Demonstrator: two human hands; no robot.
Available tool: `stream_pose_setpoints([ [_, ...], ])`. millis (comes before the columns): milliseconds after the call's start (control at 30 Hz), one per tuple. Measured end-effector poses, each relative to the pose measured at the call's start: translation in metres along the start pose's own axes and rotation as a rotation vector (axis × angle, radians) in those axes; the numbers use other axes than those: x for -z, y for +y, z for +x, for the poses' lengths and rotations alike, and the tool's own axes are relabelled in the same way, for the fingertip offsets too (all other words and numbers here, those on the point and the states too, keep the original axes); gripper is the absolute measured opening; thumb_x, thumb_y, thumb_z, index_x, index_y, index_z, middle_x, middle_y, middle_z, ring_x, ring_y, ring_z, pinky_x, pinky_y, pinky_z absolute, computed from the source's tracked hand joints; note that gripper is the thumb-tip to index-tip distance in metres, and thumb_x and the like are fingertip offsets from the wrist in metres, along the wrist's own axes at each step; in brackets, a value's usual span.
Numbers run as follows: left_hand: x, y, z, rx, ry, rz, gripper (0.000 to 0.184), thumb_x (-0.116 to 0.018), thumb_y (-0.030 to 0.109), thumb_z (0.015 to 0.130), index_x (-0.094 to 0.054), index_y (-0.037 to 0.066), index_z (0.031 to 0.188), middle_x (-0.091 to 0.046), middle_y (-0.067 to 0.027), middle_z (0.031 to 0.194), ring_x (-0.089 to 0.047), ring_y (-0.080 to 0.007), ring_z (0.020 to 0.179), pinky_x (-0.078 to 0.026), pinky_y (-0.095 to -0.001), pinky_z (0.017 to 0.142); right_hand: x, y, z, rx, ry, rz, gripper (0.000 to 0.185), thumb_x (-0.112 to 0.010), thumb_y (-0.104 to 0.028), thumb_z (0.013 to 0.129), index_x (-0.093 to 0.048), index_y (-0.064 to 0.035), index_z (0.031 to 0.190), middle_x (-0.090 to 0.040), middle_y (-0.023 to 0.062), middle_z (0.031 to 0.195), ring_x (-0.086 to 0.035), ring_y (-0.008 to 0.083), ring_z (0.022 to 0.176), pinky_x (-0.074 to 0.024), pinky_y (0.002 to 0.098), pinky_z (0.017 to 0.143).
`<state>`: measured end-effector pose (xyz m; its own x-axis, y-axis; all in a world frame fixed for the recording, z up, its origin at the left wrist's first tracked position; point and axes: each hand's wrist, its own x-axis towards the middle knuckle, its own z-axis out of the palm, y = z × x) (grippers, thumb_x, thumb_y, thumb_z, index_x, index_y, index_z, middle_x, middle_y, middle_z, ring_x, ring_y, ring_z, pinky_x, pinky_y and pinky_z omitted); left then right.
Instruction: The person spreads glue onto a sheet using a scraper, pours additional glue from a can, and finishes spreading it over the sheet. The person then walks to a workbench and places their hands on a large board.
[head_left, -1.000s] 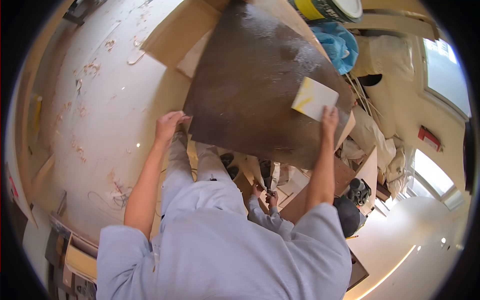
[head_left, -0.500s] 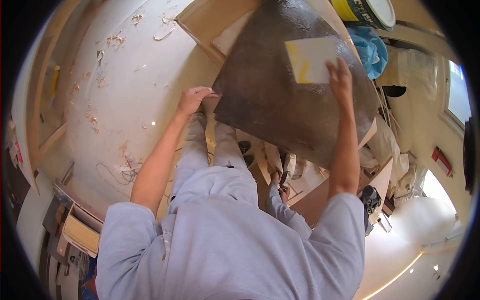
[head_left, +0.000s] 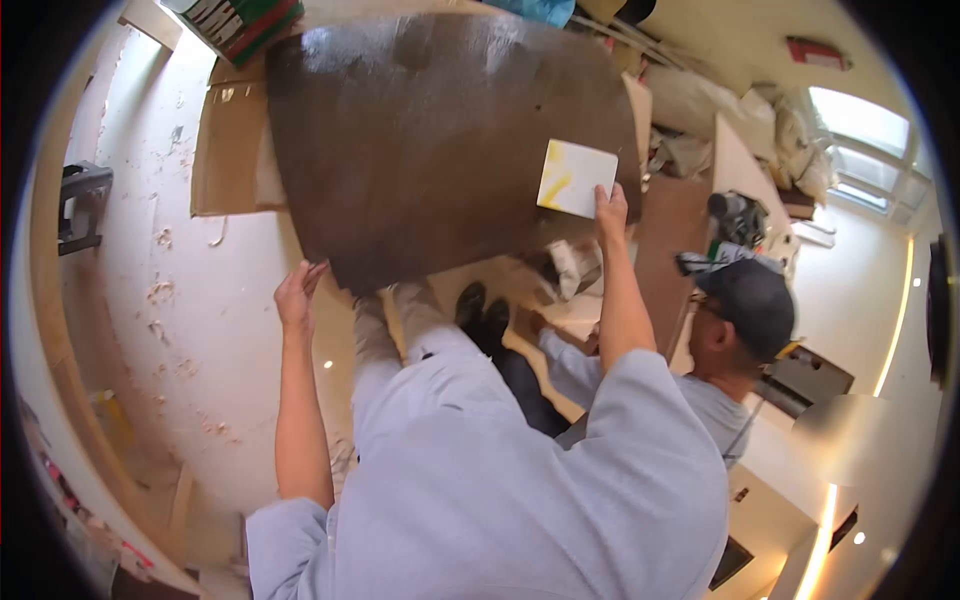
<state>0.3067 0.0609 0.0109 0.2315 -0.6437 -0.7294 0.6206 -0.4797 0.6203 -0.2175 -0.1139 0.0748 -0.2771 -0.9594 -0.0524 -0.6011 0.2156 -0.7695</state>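
Observation:
A large dark brown sheet [head_left: 430, 150] spreads out in front of me, its far part glossy as if wet. My left hand [head_left: 296, 297] pinches the sheet's near left edge between thumb and fingers. A flat, white, roughly square card [head_left: 590, 172] with yellow smears is in my right hand [head_left: 611, 213], gripped by its near right corner. The card is over the right part of the sheet; whether it touches the surface I cannot tell.
Cardboard [head_left: 235, 150] shows left of the sheet, below a green and dark can [head_left: 240, 25]. A person in a black cap [head_left: 745, 310] crouches close on my right. Wood shavings [head_left: 160, 292] litter the pale floor. Blue plastic [head_left: 540, 8] lies behind the sheet.
My view has turned, bringing the co-worker's head and cap into sight on the right. My right hand has brought the card nearer to the sheet's near right side. The left hand still pinches the edge.

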Motion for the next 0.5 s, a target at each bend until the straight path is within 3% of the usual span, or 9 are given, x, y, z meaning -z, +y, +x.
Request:
stream_pose_setpoints([
  [67, 0.011, -0.003, 0.004, -0.007, -0.061, 0.071, 0.024, -0.053, 0.016, 0.09, -0.059, -0.006, 0.098, -0.065, -0.0187, 0.098, -0.063, -0.0253, 0.096, -0.045, -0.0309, 0.089, -0.027, -0.026, -0.037, 0.048, -0.044, -0.018, 0.02, -0.053, -0.015, 0.092, -0.055, 0.0016, 0.101, -0.062, 0.0104, 0.09, -0.057, 0.0117, 0.08, -0.0469, 0.0274, 0.069],
  [100, 0.014, -0.001, 0.005, -0.013, -0.095, 0.103, 0.023, -0.052, 0.017, 0.091, -0.059, -0.004, 0.098, -0.065, -0.0177, 0.1, -0.062, -0.0247, 0.099, -0.044, -0.031, 0.091, -0.054, -0.049, -0.063, -0.004, -0.124, -0.039, 0.013, -0.052, -0.01, 0.089, -0.058, 0.0001, 0.095, -0.06, 0.0122, 0.086, -0.058, 0.0192, 0.075, -0.0467, 0.0314, 0.067],
  [133, 0.012, 0.003, 0.002, 0.002, -0.08, 0.124, 0.023, -0.053, 0.017, 0.091, -0.059, -0.004, 0.097, -0.066, -0.0175, 0.099, -0.063, -0.0244, 0.097, -0.045, -0.0305, 0.09, -0.089, -0.046, -0.094, 0.662, -0.061, -0.377, 0.009, -0.051, -0.006, 0.086, -0.058, -0.0009, 0.088, -0.058, 0.0156, 0.084, -0.056, 0.0303, 0.072, -0.046, 0.0365, 0.067],
  [167, 0.007, 0.006, 0.0, 0.015, -0.069, 0.14, 0.023, -0.053, 0.016, 0.09, -0.059, -0.005, 0.096, -0.066, -0.0172, 0.097, -0.064, -0.0241, 0.095, -0.046, -0.0301, 0.089, -0.116, -0.096, -0.13, 0.378, -0.281, -0.057, 0.011, -0.051, -0.004, 0.081, -0.058, -0.0025, 0.09, -0.056, 0.0173, 0.085, -0.054, 0.0354, 0.078, -0.046, 0.0376, 0.071],
  [233, 0.001, 0.011, -0.003, 0.028, -0.063, 0.156, 0.023, -0.053, 0.016, 0.09, -0.06, -0.005, 0.096, -0.067, -0.0168, 0.095, -0.064, -0.0235, 0.093, -0.047, -0.0295, 0.088, -0.161, -0.125, -0.194, 0.245, -0.564, 0.142, 0.017, -0.051, -0.001, 0.076, -0.058, -0.0031, 0.092, -0.055, 0.0172, 0.088, -0.056, 0.0325, 0.084, -0.0461, 0.0369, 0.076],
  [300, 0.002, 0.013, -0.003, 0.037, -0.062, 0.159, 0.023, -0.053, 0.016, 0.091, -0.06, -0.005, 0.096, -0.067, -0.0164, 0.095, -0.064, -0.023, 0.094, -0.046, -0.0293, 0.088, -0.146, -0.129, -0.205, 0.146, -0.529, 0.402, 0.014, -0.053, -0.002, 0.076, -0.057, -0.0023, 0.089, -0.056, 0.0169, 0.089, -0.056, 0.0342, 0.082, -0.0462, 0.0382, 0.075],
  [367, 0.005, 0.012, -0.005, 0.045, -0.072, 0.145, 0.022, -0.053, 0.016, 0.091, -0.06, -0.004, 0.096, -0.067, -0.0163, 0.095, -0.064, -0.0229, 0.094, -0.046, -0.0292, 0.088, -0.091, -0.087, -0.165, 0.371, -0.138, -0.346, 0.011, -0.058, -0.011, 0.082, -0.056, -0.0021, 0.088, -0.059, 0.0091, 0.089, -0.058, 0.0245, 0.08, -0.0468, 0.0348, 0.073],
  [433, 0.004, 0.016, -0.003, 0.039, -0.087, 0.142, 0.022, -0.053, 0.016, 0.091, -0.06, -0.004, 0.096, -0.067, -0.0161, 0.095, -0.064, -0.0228, 0.094, -0.046, -0.029, 0.088, -0.032, -0.066, -0.128, -0.174, 0.03, 0.288, 0.019, -0.052, -0.017, 0.093, -0.053, 0.0, 0.101, -0.06, 0.0097, 0.088, -0.058, 0.0204, 0.079, -0.0475, 0.0309, 0.073],
  [500, 0.003, 0.016, -0.005, 0.039, -0.091, 0.15, 0.022, -0.053, 0.016, 0.091, -0.06, -0.004, 0.096, -0.067, -0.016, 0.096, -0.064, -0.0228, 0.094, -0.047, -0.0289, 0.087, -0.006, -0.011, -0.117, -0.045, 0.18, 0.115, 0.021, -0.051, -0.018, 0.093, -0.054, 0.0017, 0.1, -0.063, 0.0131, 0.093, -0.062, 0.0214, 0.079, -0.0501, 0.0307, 0.071],
])
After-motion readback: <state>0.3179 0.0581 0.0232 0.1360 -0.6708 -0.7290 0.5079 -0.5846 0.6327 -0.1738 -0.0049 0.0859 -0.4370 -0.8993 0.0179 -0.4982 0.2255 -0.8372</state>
